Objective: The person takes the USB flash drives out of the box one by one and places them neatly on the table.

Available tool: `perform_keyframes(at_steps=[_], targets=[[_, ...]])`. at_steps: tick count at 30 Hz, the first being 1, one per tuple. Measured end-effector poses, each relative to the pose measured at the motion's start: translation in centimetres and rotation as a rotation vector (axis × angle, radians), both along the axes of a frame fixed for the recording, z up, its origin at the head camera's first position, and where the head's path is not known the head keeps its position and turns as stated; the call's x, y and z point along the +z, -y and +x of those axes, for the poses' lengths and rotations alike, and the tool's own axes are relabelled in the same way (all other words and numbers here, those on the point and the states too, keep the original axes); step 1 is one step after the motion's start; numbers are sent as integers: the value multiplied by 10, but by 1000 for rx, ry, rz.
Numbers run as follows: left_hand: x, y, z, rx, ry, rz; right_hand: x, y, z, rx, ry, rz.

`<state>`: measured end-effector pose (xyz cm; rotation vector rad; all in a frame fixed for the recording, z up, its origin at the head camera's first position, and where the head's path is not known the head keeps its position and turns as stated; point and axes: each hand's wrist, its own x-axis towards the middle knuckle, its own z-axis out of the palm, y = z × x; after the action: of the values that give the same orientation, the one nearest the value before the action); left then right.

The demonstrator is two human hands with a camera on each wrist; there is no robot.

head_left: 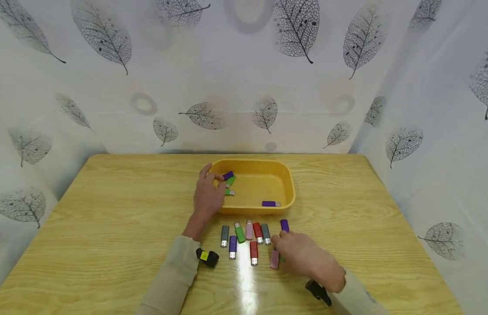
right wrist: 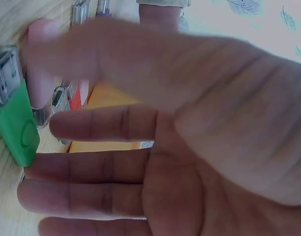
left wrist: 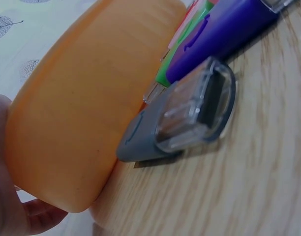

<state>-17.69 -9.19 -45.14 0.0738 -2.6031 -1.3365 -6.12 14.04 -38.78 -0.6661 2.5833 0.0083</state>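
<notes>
My left hand (head_left: 208, 197) grips the left end of a yellow plastic tray (head_left: 290, 186), thumb over the rim and other fingers outside. Inside lie two purple USB sticks (head_left: 270, 204) and two green ones (head_left: 230, 192); one purple stick sits close to the thumb and forefinger. My right hand (head_left: 305, 253) is low over the table at the right of the loose sticks, fingers straight in the right wrist view. Its fingertips are beside a green USB stick (right wrist: 17, 128), with a pink USB stick (head_left: 274, 259) close by. A purple stick (head_left: 284, 225) lies just beyond them.
Between the hands, several USB sticks lie in front of the tray: grey (head_left: 225, 236), purple (head_left: 232, 247), green (head_left: 239, 232), pink (head_left: 249, 230) and red (head_left: 253, 251) among them. Leaf-printed curtain (head_left: 228, 78) closes off the table's (head_left: 130, 218) back and sides.
</notes>
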Motion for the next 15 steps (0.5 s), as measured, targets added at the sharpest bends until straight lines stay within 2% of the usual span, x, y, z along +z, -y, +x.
perform_keyframes(at_steps=[6, 15], targets=[[2, -1, 0, -1, -3, -1, -4, -1, 1, 23, -31, -13], [3, 0, 2, 6, 12, 11, -6, 1, 2, -1, -65, 15]])
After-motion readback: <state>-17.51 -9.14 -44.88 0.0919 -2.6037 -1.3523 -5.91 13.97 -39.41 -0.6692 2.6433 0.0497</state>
